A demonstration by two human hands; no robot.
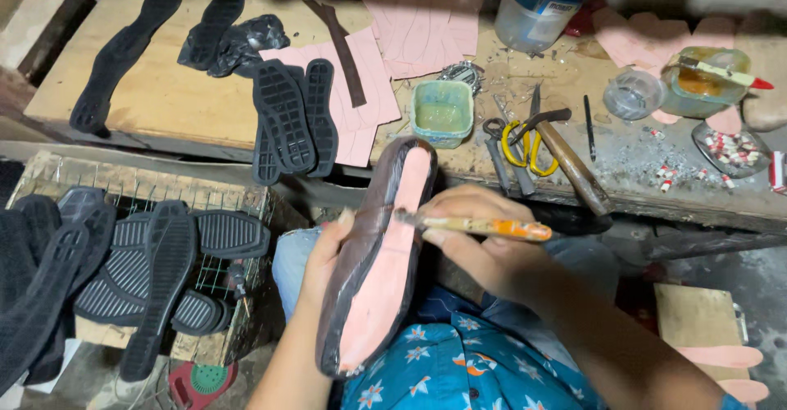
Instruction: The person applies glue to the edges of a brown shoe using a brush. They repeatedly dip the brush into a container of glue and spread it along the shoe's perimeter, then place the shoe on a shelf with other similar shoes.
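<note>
The left hand (326,250) is wrapped around an upturned shoe (379,258), pink insole showing, held over the lap just off the worktop's (176,98) front edge. The right hand (475,242) pinches a brush (475,227), bristles touching the insole. Near that front edge sits a square green tub (443,112) of pale glue. A wire crate (197,275) beside the worktop's left corner holds black ribbed soles (164,262). Toward the right edge, a dish (730,149) holds small red-and-white pieces.
</note>
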